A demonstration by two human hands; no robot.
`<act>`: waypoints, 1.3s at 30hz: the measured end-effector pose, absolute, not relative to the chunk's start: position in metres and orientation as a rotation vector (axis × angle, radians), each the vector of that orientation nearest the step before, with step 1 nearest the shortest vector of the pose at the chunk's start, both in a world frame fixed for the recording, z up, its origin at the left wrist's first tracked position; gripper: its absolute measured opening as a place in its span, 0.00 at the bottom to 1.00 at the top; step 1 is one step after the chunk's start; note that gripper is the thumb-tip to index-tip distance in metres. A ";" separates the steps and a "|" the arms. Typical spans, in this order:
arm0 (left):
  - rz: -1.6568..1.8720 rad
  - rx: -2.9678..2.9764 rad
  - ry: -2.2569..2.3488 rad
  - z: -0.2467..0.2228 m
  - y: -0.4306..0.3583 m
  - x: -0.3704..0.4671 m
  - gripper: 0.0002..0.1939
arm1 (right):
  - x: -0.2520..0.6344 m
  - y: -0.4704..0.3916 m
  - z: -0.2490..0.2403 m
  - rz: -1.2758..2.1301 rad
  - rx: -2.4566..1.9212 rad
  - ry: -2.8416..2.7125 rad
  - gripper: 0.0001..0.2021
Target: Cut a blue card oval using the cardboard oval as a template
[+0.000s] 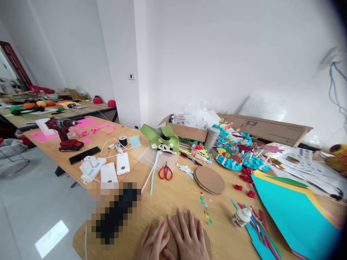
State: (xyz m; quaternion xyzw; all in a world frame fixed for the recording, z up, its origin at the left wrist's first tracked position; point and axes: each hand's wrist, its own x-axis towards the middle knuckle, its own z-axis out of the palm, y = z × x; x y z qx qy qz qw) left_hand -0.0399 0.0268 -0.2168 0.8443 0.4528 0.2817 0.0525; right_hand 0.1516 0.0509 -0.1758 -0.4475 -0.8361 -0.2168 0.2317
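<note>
Overlapping cardboard disc [173, 243] edge: both hands [153, 242] [189, 240]

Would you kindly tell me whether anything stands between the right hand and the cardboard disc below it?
Nothing visible does: the right hand lies spread on the cardboard disc, though it hides what is directly beneath. The left hand is alongside, not in between.

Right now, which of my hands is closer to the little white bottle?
Right: your right hand lies on the cardboard disc, left of the white bottle; your left hand is farther left, beside the right hand.
</note>
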 end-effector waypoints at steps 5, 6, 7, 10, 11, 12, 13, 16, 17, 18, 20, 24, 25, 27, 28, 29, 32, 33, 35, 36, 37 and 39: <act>0.856 2.564 1.413 -0.229 0.026 -0.040 0.43 | 0.150 0.050 -0.169 -0.644 -1.247 -2.260 0.36; 0.862 2.586 1.422 -0.230 0.026 -0.040 0.43 | 0.150 0.050 -0.170 -0.644 -1.255 -2.251 0.36; 0.887 2.610 1.433 -0.231 0.026 -0.041 0.42 | 0.149 0.051 -0.172 -0.642 -1.257 -2.251 0.35; 0.951 2.613 1.455 -0.218 0.026 -0.043 0.40 | 0.151 0.052 -0.175 -0.633 -1.261 -2.296 0.35; 0.944 2.597 1.447 -0.209 0.026 -0.044 0.40 | 0.151 0.052 -0.175 -0.631 -1.266 -2.309 0.34; 0.923 2.578 1.430 -0.198 0.025 -0.045 0.41 | 0.151 0.051 -0.174 -0.628 -1.274 -2.324 0.34; 0.891 2.576 1.393 -0.186 0.024 -0.045 0.43 | 0.151 0.050 -0.171 -0.619 -1.289 -2.338 0.34; 0.977 2.654 1.416 -0.153 0.023 -0.045 0.41 | 0.150 0.046 -0.159 -0.554 -1.356 -2.392 0.33; 1.006 2.697 1.425 -0.146 0.023 -0.044 0.38 | 0.149 0.044 -0.155 -0.526 -1.378 -2.409 0.33; 1.033 2.744 1.422 -0.141 0.023 -0.044 0.35 | 0.149 0.042 -0.151 -0.502 -1.393 -2.420 0.32; 1.044 2.825 1.399 -0.138 0.024 -0.042 0.32 | 0.148 0.040 -0.146 -0.469 -1.405 -2.423 0.32; 0.971 2.914 1.382 -0.142 0.020 -0.044 0.31 | 0.148 0.038 -0.146 -0.395 -1.418 -2.384 0.33; 0.950 2.924 1.409 -0.141 0.018 -0.046 0.32 | 0.148 0.038 -0.148 -0.374 -1.422 -2.375 0.34; 0.905 2.945 1.493 -0.136 0.013 -0.054 0.34 | 0.148 0.038 -0.151 -0.339 -1.422 -2.364 0.34; 0.893 2.957 1.545 -0.132 0.012 -0.060 0.35 | 0.148 0.038 -0.153 -0.325 -1.416 -2.359 0.34; 0.883 2.961 1.612 -0.128 0.011 -0.067 0.37 | 0.149 0.038 -0.155 -0.313 -1.409 -2.352 0.35; 0.882 2.855 1.971 -0.119 0.010 -0.093 0.39 | 0.150 0.041 -0.162 -0.300 -1.392 -2.327 0.36; 0.850 2.766 2.129 -0.118 0.011 -0.103 0.39 | 0.150 0.041 -0.165 -0.301 -1.388 -2.318 0.36; 0.704 2.558 2.403 -0.117 0.013 -0.119 0.38 | 0.150 0.043 -0.169 -0.311 -1.377 -2.302 0.36; 0.604 2.454 2.508 -0.118 0.014 -0.126 0.38 | 0.150 0.044 -0.171 -0.320 -1.372 -2.295 0.37; 0.506 2.360 2.586 -0.118 0.015 -0.131 0.36 | 0.150 0.044 -0.173 -0.332 -1.368 -2.289 0.37; 0.356 2.215 2.665 -0.117 0.017 -0.138 0.33 | 0.151 0.045 -0.176 -0.355 -1.363 -2.287 0.37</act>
